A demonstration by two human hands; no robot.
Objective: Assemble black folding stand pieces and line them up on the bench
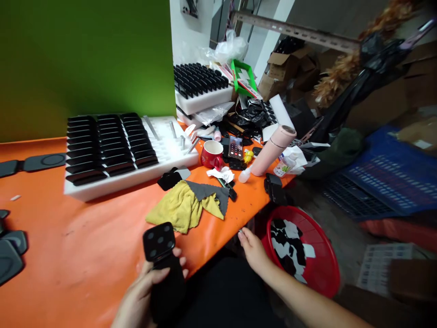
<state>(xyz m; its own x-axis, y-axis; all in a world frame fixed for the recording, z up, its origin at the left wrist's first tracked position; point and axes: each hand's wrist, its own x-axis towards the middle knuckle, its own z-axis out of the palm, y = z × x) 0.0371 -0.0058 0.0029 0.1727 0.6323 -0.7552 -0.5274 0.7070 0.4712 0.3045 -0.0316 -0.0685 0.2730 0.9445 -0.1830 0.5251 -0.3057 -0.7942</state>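
My left hand (pixel 146 284) is wrapped round a black folding charging pad (pixel 159 241), hinged open, with several round dots on its square upper panel. The pad is over the near edge of the orange table, and its lower panel merges with my dark clothing. At the table's edge my right hand (pixel 252 248) has thumb and fingers pressed together. Something tiny may be at its fingertips, too small to name. Just beyond the pad lies a yellow and grey cloth (pixel 180 205). A red basin (pixel 321 255) with black and white scraps stands beside my right forearm.
A white foam tray (pixel 112 187) holds rows of black pieces at the back left. Behind the cloth stand a red mug (pixel 212 155), a phone (pixel 235 148) and a leaning pink bottle (pixel 273 150). More dark pads (pixel 44 162) lie at left. A blue crate (pixel 378 177) is at right.
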